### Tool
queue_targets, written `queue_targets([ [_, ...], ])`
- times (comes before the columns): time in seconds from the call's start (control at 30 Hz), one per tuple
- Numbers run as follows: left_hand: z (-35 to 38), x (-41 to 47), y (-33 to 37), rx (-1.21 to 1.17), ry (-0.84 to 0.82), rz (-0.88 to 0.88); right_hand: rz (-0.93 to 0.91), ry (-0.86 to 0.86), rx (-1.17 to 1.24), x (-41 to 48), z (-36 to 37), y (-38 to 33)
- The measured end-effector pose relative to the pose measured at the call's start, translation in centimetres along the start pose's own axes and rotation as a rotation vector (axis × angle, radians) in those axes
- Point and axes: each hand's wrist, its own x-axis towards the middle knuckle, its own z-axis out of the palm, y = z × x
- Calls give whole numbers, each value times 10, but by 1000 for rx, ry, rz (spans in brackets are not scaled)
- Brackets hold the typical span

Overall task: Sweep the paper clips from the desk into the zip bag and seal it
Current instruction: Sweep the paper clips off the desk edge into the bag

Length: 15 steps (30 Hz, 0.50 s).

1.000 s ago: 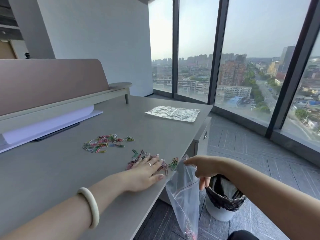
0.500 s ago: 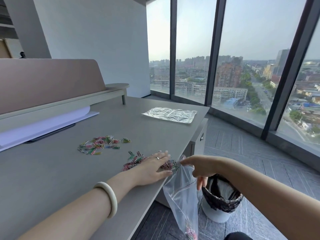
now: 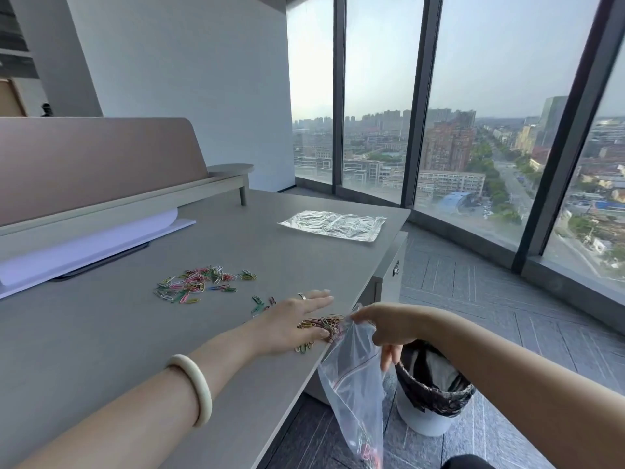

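— Where are the paper clips (image 3: 323,324)?
— Bunched at the desk (image 3: 101,350) edge, under the left hand (image 3: 291,323), fingers straight and together. The zip bag (image 3: 355,390) hangs just past that edge, right of the fingertips, its rim pinched by the right hand (image 3: 389,328).
— Anything blocking?
— No. Another heap (image 3: 199,286) lies well in from the edge, and a bin (image 3: 429,401) stands below it.

Tall windows (image 3: 378,96) with dark frames showed a hazy city in daylight. The wall (image 3: 186,79) was white, the floor (image 3: 490,299) grey-tiled, the surface (image 3: 101,333) grey.
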Motion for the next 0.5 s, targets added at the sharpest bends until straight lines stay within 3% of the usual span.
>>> queue_targets([
  [0.33, 24, -3, -13, 253, -120, -71, 119, -44, 259, 9, 1, -5],
  [0.5, 27, 8, -6, 215, -88, 15, 111, -30, 138, 6, -2, -4],
])
